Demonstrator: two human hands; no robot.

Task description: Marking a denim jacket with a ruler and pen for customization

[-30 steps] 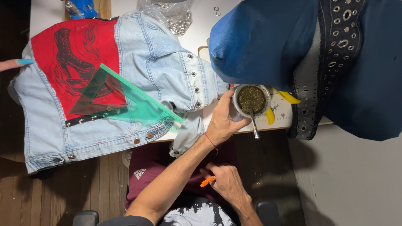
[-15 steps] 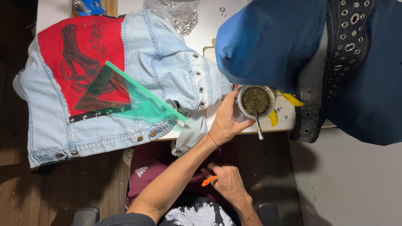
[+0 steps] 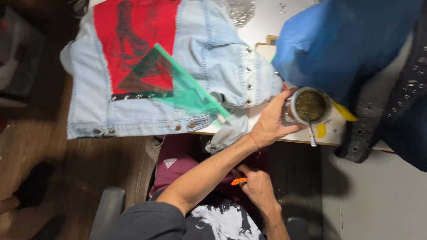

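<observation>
My left hand (image 3: 270, 125) reaches across the table edge and grips a round metal-rimmed cup (image 3: 310, 106) filled with green chopped herb; a metal straw (image 3: 312, 135) sticks out of it toward me. My right hand (image 3: 258, 186) is down by my lap, closed around a small orange object (image 3: 239, 181). A light denim jacket (image 3: 209, 53) with a red printed back panel (image 3: 133, 40) lies spread on the white table (image 3: 267, 26). A green see-through triangle ruler (image 3: 187, 91) rests on the jacket.
A blue garment (image 3: 342, 40) and a dark studded garment (image 3: 400, 102) cover the table's right side. Yellow pieces (image 3: 344, 113) lie by the cup. A crumpled clear bag (image 3: 240, 11) sits at the far edge. Wooden floor (image 3: 89, 169) and a chair arm (image 3: 106, 209) lie to the left.
The view has shifted so the jacket and table sit further right and up. My left hand has stayed closed around the cup. My right hand has stayed at my lap.
</observation>
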